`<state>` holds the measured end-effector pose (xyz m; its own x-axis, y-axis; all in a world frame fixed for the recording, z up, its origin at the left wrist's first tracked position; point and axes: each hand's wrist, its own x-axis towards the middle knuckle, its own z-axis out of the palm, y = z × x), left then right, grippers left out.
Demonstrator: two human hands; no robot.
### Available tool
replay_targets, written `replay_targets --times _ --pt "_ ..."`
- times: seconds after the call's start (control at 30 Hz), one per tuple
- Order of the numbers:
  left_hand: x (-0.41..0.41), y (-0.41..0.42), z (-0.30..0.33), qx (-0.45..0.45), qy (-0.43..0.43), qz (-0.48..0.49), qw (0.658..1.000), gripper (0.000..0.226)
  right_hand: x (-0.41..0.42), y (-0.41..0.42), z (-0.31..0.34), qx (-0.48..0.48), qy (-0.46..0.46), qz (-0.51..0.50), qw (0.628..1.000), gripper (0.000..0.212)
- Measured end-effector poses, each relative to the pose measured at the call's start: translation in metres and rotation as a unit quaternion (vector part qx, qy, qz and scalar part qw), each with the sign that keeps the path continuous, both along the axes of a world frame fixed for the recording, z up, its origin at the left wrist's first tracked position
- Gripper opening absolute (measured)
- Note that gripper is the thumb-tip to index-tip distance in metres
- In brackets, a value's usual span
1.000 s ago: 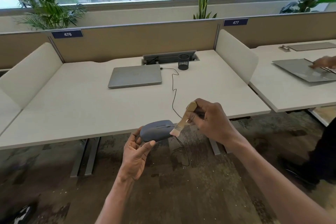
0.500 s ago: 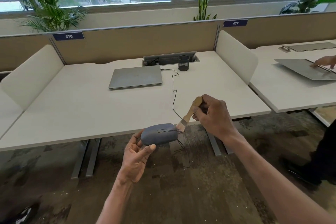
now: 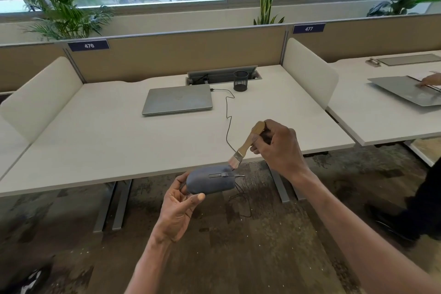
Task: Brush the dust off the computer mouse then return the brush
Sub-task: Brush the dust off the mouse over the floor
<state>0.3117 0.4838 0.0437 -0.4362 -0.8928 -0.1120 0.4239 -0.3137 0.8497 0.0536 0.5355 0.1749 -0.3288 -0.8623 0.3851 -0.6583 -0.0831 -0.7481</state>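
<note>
Closed on the brush [image 3: 248, 143] handle, the right hand [image 3: 279, 148] has swept its bristles from the mouse [image 3: 210, 180] nose onto its top, while the left hand [image 3: 177, 212] pinches the mouse off the desk [image 3: 119, 138]; brushing seems under way.

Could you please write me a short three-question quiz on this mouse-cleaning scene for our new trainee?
1. True or false: the mouse rests on the desk.
2. Which hand holds the brush? A) left hand B) right hand C) neither
3. Fill in: the bristles touch the mouse near its scroll ____.

Key:
1. False; the left hand holds it in the air, in front of the desk edge.
2. B; the right hand grips the wooden handle.
3. wheel.
</note>
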Motion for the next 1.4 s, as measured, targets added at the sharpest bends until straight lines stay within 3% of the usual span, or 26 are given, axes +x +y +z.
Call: replay_targets --times 0.3,0.47,0.63,0.77,0.93,1.07,1.2,1.4 --pt "0.005 -0.004 0.005 -0.012 0.007 0.008 1.0 0.073 0.003 -0.003 -0.01 0.006 -0.022 -0.011 1.0 0.005" --pt "0.006 -0.004 0.009 -0.013 0.013 0.007 1.0 0.076 0.0 -0.007 -0.02 0.033 -0.057 -0.025 0.997 0.022" --pt "0.006 -0.003 0.014 -0.022 0.022 0.011 0.999 0.083 -0.011 -0.01 -0.032 0.087 -0.031 -0.069 0.993 0.003" --pt "0.002 -0.003 0.021 -0.023 0.032 0.02 0.999 0.082 -0.019 -0.01 -0.037 0.111 0.012 -0.095 0.989 0.006" --pt "-0.004 0.0 0.027 -0.02 0.054 0.013 0.998 0.079 -0.031 -0.007 -0.034 0.083 0.032 -0.119 0.989 0.005" --pt "-0.01 0.005 0.03 -0.023 0.049 0.021 0.998 0.071 -0.038 0.0 -0.029 0.065 0.021 -0.118 0.991 0.026" --pt "-0.019 0.011 0.031 -0.031 0.034 0.027 0.999 0.068 -0.047 0.006 -0.023 0.046 0.008 -0.117 0.992 0.005" --pt "-0.038 0.026 0.034 -0.037 -0.001 0.062 0.997 0.083 -0.061 0.019 -0.009 -0.009 0.008 -0.084 0.996 0.013"
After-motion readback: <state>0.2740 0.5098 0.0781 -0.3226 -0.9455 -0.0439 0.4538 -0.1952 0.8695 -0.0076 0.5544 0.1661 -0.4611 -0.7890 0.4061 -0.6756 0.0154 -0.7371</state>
